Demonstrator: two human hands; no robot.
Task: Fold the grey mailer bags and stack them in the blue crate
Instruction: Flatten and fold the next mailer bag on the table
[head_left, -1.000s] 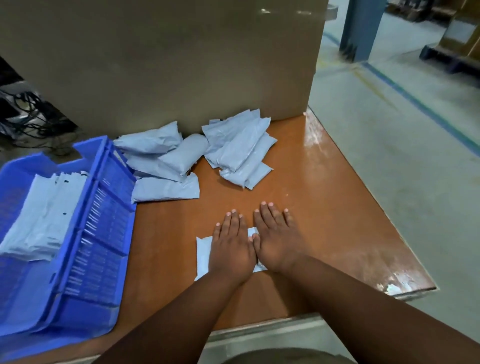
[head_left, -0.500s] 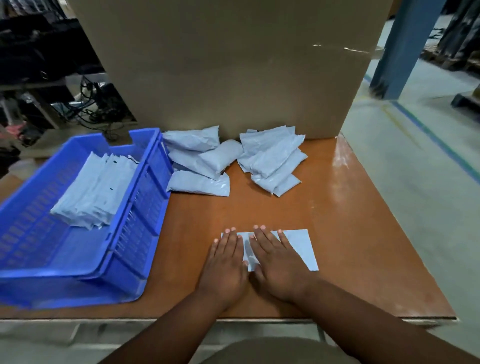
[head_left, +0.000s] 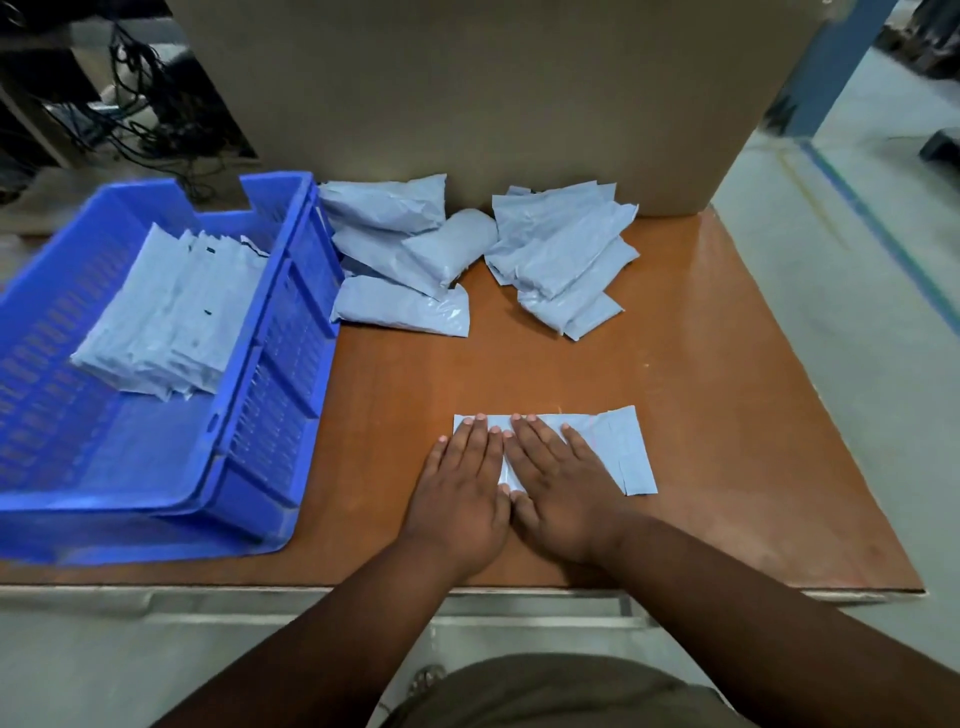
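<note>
Near six o'clock on the brown wooden table (head_left: 727, 364), straight fingers (head_left: 480, 434) of left hand (head_left: 462, 493) and right hand (head_left: 558, 488) press flat a thin grey plastic mailer bag (head_left: 618, 447), likely creasing it for the blue slatted plastic crate (head_left: 270, 415) at nine o'clock.

Warehouse packing station, as I read it: orange bench (head_left: 701, 415); big cardboard box (head_left: 467, 93) at 12 o'clock; blue crate (head_left: 291, 374) at 9; line-marked concrete floor (head_left: 857, 312) at 3.
</note>
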